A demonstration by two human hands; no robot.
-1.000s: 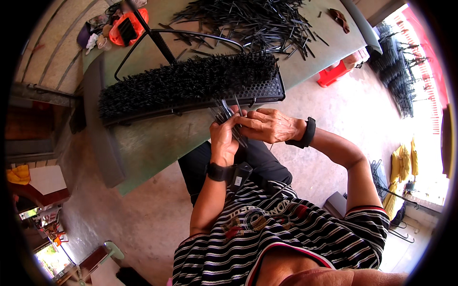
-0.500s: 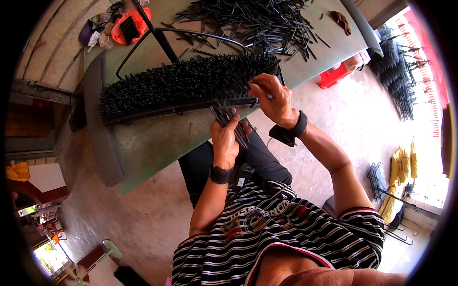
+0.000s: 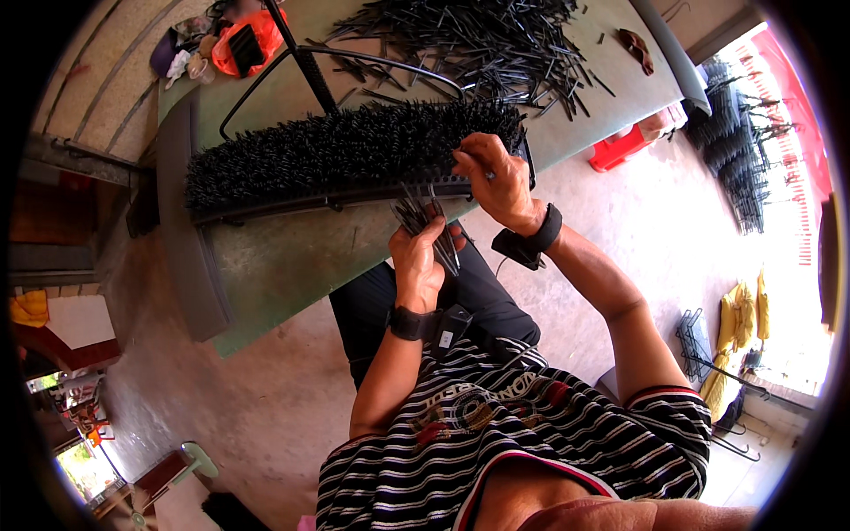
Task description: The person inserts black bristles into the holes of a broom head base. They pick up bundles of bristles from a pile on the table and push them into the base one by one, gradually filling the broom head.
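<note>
A long black bristled piece (image 3: pixel 328 159), densely set with short dark strips, rests on the table in a dark frame with a row of holes along its near edge. Below that edge my left hand (image 3: pixel 418 261) is closed round a bundle of thin black strips (image 3: pixel 425 226), which fan out above and below the fingers. My right hand (image 3: pixel 498 181) is over the right end of the bristled piece, thumb and fingers pinched together. What lies in the pinch, if anything, is too small to make out.
A pile of loose black strips (image 3: pixel 478 44) covers the far part of the green table (image 3: pixel 274 283). A black metal stand (image 3: pixel 305 71) rises behind the bristled piece. An orange bag (image 3: pixel 257 40) lies far left; a red stool (image 3: pixel 620 149) stands beyond the table's right edge.
My right hand has shifted slightly left, staying pinched over the bristled piece. The strips in my left hand have spread a little; that hand stays in place.
</note>
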